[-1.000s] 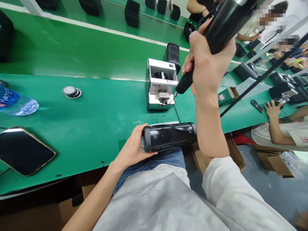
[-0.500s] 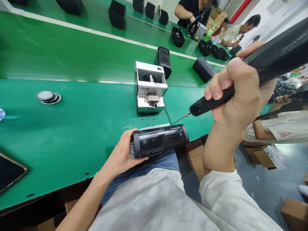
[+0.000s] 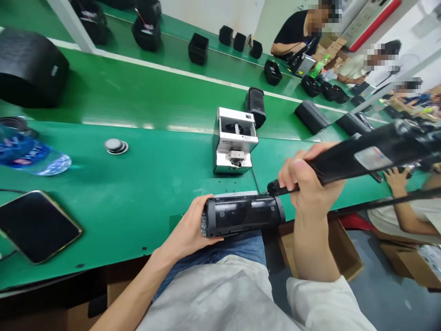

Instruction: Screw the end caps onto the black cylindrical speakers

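A black speaker housing [image 3: 246, 214] with perforated patches lies on its side at the table's front edge, above my lap. My left hand [image 3: 195, 225] is wrapped round its left end, thumb and fingers on opposite sides. In my right hand [image 3: 312, 181] is a black electric screwdriver [image 3: 351, 158], gripped by its body and slanting down to the left. Its tip meets or nearly meets the far right edge of the housing; the exact contact is too small to tell. Just beyond the housing stands a silver screw feeder [image 3: 236, 142], with several tiny dark screws on the mat before it.
A phone [image 3: 39, 227], a plastic bottle [image 3: 32, 151] and a stack of round discs [image 3: 116, 146] lie to the left. Behind the feeder stand more black speakers [image 3: 256, 105]. Co-workers sit at the far right, one hand [image 3: 396, 179] on the table. Cardboard boxes [image 3: 341, 253] are below.
My right hand has brought the screwdriver down and left, from its bit reaching the housing at a distance to its nose close against the far edge. The view has shifted left.
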{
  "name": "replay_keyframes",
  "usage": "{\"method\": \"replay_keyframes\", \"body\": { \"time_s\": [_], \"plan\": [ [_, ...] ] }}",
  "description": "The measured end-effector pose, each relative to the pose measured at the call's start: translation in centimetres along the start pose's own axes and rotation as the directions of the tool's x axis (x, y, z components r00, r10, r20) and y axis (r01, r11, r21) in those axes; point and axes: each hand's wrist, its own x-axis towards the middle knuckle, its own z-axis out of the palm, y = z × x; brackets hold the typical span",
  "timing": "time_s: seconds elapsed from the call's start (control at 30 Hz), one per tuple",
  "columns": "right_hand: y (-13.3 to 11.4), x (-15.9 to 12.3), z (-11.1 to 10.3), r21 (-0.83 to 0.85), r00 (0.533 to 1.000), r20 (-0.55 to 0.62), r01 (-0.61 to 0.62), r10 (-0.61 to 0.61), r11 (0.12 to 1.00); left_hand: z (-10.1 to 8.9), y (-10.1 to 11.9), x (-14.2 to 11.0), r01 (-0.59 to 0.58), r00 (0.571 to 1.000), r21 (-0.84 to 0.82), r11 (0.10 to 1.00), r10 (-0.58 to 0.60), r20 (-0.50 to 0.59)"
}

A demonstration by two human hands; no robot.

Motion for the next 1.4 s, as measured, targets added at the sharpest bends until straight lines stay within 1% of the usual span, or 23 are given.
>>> {"method": "replay_keyframes", "body": {
  "time_s": [0.13, 0.33, 0.5, 0.57, 0.63, 0.7, 0.77, 0.8, 0.83, 0.9, 0.93, 1.0, 1.07, 1.13, 1.23, 1.33, 1.4],
  "plan": [
    [0.0, -0.4, -0.5, 0.008, 0.997, 0.066, 0.027, -0.028, 1.000, 0.0, 0.0, 0.0, 0.002, 1.000, -0.007, 1.000, -0.002, 0.000],
    [0.3, -0.3, -0.5, 0.037, 0.994, 0.110, 0.016, -0.020, 0.999, -0.1, -0.1, -0.1, 0.026, 1.000, -0.004, 1.000, -0.026, 0.013],
    [0.8, 0.0, -0.1, 0.034, 0.997, 0.081, -0.001, -0.001, 0.999, -0.1, -0.1, -0.1, 0.014, 1.000, -0.001, 1.000, -0.014, 0.011],
    [0.4, 0.6, 0.0, 0.023, 0.995, 0.100, -0.015, 0.012, 1.000, -0.1, 0.0, 0.0, 0.006, 1.000, 0.003, 1.000, -0.006, 0.008],
    [-0.6, 1.5, 0.1, 0.011, 0.990, 0.142, -0.029, 0.027, 1.000, -0.1, 0.1, 0.0, 0.002, 1.000, 0.007, 1.000, -0.002, 0.005],
    [-2.0, 2.6, 0.5, -0.004, 0.991, 0.130, 0.021, -0.020, 1.000, -0.1, 0.1, 0.0, -0.004, 1.000, 0.012, 1.000, 0.004, 0.011],
    [-3.0, 3.8, 1.6, -0.022, 0.989, 0.038, 0.146, -0.145, 0.989, -0.1, 0.1, -0.1, -0.016, 1.000, 0.016, 1.000, 0.015, 0.022],
    [-3.1, 4.4, 2.3, -0.034, 0.976, -0.020, 0.216, -0.217, 0.976, -0.1, 0.1, -0.1, -0.019, 1.000, 0.017, 1.000, 0.019, 0.025],
    [-2.9, 4.9, 3.2, -0.044, 0.958, -0.067, 0.276, -0.278, 0.960, -0.1, 0.1, -0.1, -0.019, 1.000, 0.017, 1.000, 0.019, 0.025],
    [-1.7, 5.7, 4.9, -0.046, 0.935, -0.100, 0.336, -0.339, 0.941, -0.1, 0.1, -0.1, -0.008, 1.000, 0.015, 1.000, 0.008, 0.023],
    [-0.7, 6.0, 5.7, -0.046, 0.936, -0.097, 0.336, -0.339, 0.941, -0.1, 0.1, -0.1, 0.000, 1.000, 0.013, 1.000, 0.000, 0.021],
    [1.2, 6.5, 6.8, -0.064, 0.949, -0.098, 0.293, -0.298, 0.954, 0.0, 0.1, -0.2, 0.009, 1.000, 0.009, 1.000, -0.010, 0.015],
    [2.7, 6.8, 7.3, -0.103, 0.956, -0.129, 0.251, -0.263, 0.963, 0.0, 0.1, -0.2, 0.010, 1.000, 0.006, 1.000, -0.010, 0.012],
    [3.7, 7.2, 7.4, -0.129, 0.953, -0.146, 0.246, -0.264, 0.961, 0.1, 0.1, -0.2, 0.006, 1.000, 0.001, 1.000, -0.006, 0.010],
    [4.3, 7.6, 7.1, -0.118, 0.959, -0.127, 0.241, -0.255, 0.963, 0.0, 0.1, -0.1, 0.004, 1.000, 0.002, 1.000, -0.004, 0.007],
    [3.9, 7.6, 6.4, -0.094, 0.968, -0.111, 0.216, -0.226, 0.972, 0.0, 0.2, 0.0, 0.005, 1.000, 0.007, 1.000, -0.005, 0.017],
    [2.9, 7.2, 5.3, -0.089, 0.969, -0.099, 0.218, -0.227, 0.972, -0.1, 0.2, 0.1, 0.003, 1.000, 0.007, 1.000, -0.003, 0.026]
  ]
}}
